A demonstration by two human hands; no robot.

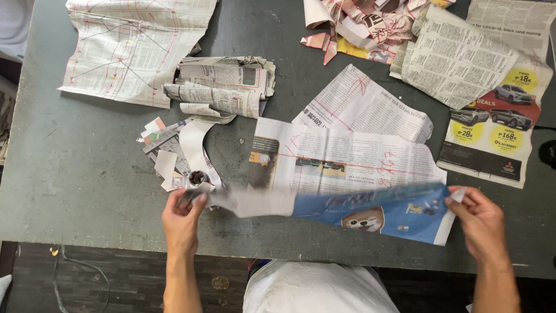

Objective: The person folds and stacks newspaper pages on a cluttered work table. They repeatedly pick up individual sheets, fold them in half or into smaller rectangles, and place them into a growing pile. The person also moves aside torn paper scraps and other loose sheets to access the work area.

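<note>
Left hand (183,215) is pinching the blurred grey end of a newspaper strip (347,210); right hand (478,219) is pinching its blue end. Strip is stretching between both sets of fingertips, just above the table (69,185).

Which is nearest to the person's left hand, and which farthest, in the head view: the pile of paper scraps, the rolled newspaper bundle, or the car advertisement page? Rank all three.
From the left hand:
1. Pile of paper scraps, just above the hand.
2. Rolled newspaper bundle, farther up the table, centre-left.
3. Car advertisement page, far across on the right side.
</note>
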